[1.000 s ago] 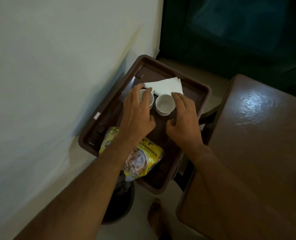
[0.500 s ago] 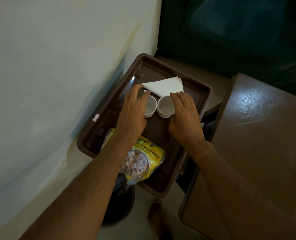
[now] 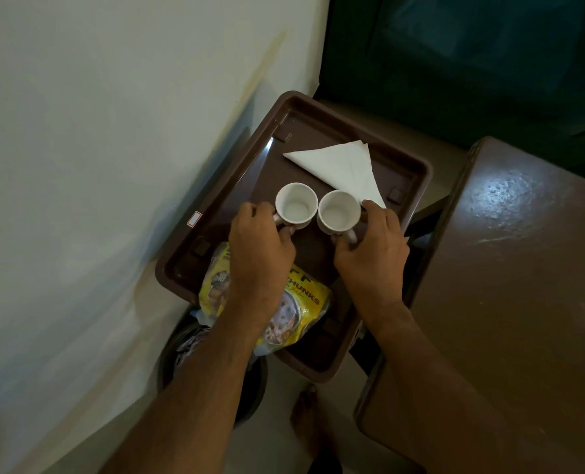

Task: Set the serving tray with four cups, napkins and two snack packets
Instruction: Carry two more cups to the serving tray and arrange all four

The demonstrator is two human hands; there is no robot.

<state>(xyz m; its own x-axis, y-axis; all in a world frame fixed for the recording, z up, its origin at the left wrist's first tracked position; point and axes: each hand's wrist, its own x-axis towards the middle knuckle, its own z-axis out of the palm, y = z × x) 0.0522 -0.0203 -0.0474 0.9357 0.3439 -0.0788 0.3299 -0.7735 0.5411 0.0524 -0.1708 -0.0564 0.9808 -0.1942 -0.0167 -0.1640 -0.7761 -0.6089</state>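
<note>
A brown serving tray (image 3: 321, 118) sits beside a wall. Two white cups stand upright side by side in its middle. My left hand (image 3: 260, 248) grips the left cup (image 3: 296, 205) by its handle. The right cup (image 3: 338, 211) has its handle pinched by my right hand (image 3: 374, 249). A white napkin (image 3: 342, 162), folded into a triangle, lies behind the cups, its tip under my right fingers. A yellow snack packet (image 3: 304, 302) lies at the tray's near end, partly hidden under my left wrist.
A glossy brown table (image 3: 510, 268) stands to the right. On the left rises a pale wall (image 3: 96, 165), with a dark green surface (image 3: 472, 56) behind the tray. A dark round bin (image 3: 181, 354) stands below the tray, and a bare foot (image 3: 306, 415) is on the floor.
Both hands slid back from over the cups to their near sides and now hold the handles. The cups stand closer together, fully uncovered, and the napkin shows in full.
</note>
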